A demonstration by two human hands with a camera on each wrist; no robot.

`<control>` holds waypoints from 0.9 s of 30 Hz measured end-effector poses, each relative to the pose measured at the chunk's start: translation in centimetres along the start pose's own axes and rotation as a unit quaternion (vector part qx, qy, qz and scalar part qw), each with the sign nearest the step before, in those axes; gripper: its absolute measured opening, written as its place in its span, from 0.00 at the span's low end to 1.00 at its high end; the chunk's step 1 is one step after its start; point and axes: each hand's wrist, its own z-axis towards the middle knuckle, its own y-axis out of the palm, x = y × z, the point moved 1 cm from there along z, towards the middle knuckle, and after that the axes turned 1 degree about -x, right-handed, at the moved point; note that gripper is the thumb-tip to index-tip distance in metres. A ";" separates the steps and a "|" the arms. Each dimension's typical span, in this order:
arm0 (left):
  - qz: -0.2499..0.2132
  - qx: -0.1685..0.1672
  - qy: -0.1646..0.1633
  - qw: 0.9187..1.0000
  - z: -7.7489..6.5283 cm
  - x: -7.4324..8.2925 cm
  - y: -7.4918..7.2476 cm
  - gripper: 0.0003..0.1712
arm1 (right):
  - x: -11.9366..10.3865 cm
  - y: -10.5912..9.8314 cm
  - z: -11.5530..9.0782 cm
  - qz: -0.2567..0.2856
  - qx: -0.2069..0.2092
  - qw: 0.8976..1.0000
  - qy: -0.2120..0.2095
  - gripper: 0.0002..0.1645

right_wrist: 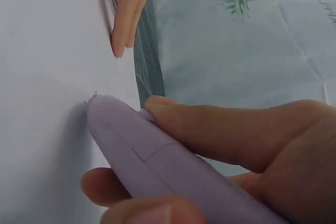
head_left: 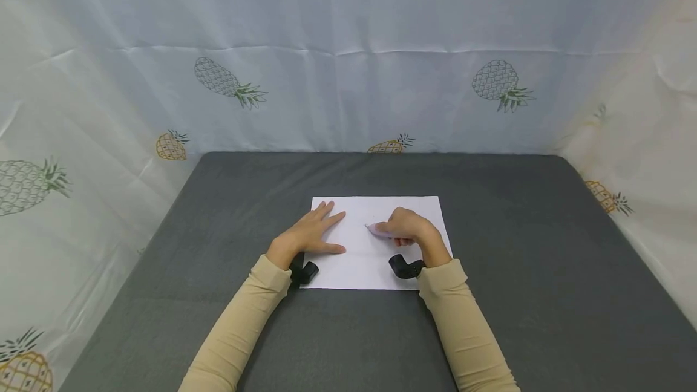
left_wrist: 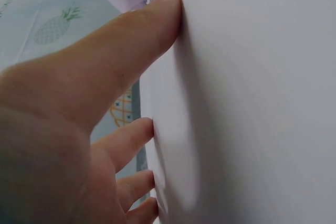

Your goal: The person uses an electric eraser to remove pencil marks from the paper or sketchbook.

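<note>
A white sheet of paper (head_left: pixel 354 272) lies on the dark grey table. My left hand (head_left: pixel 309 231) rests on its left part with fingers spread; in the left wrist view the thumb (left_wrist: pixel 152 24) and fingertips touch the sheet. My right hand (head_left: pixel 411 225) grips a thick lavender handheld tool (right_wrist: pixel 142 153) with a rounded nose; its exact kind I cannot tell. The thumb or a finger lies against a small raised piece on its side. The nose points left, at the paper's surface, beside small dark marks (right_wrist: pixel 96 94). Fingers hide part of the body.
The dark grey table (head_left: pixel 517 247) extends around the sheet on all sides. A pale curtain (head_left: pixel 348 95) printed with pineapples hangs behind the table and at both sides. Black wrist cameras (head_left: pixel 405 267) sit at both wrists, low over the paper.
</note>
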 end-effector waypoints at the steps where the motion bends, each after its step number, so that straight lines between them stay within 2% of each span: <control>1: 0.000 0.000 0.000 1.000 -0.1 0.0 0.0 0.49 | -0.1 0.0 0.0 0.001 0.003 1.000 0.000 0.28; 11: 0.002 0.003 0.002 1.000 -0.4 0.1 -0.3 0.48 | -0.4 0.3 0.1 0.004 0.078 0.997 0.000 0.31; 14: 0.000 0.001 0.001 1.000 -0.4 0.1 -0.3 0.49 | -0.4 0.4 0.2 0.006 0.073 0.997 0.004 0.30; 19: -0.007 -0.002 0.000 1.000 -0.4 0.0 -0.1 0.49 | 0.0 0.6 0.1 0.010 0.030 1.000 -0.003 0.30; 21: -0.008 -0.003 0.000 1.000 -0.4 0.0 -0.1 0.49 | 0.4 0.5 0.1 0.015 0.024 1.000 -0.001 0.31; 27: -0.003 -0.010 -0.008 1.000 0.0 0.0 -0.2 0.49 | 1.7 -0.4 -0.4 0.010 0.063 0.998 0.005 0.31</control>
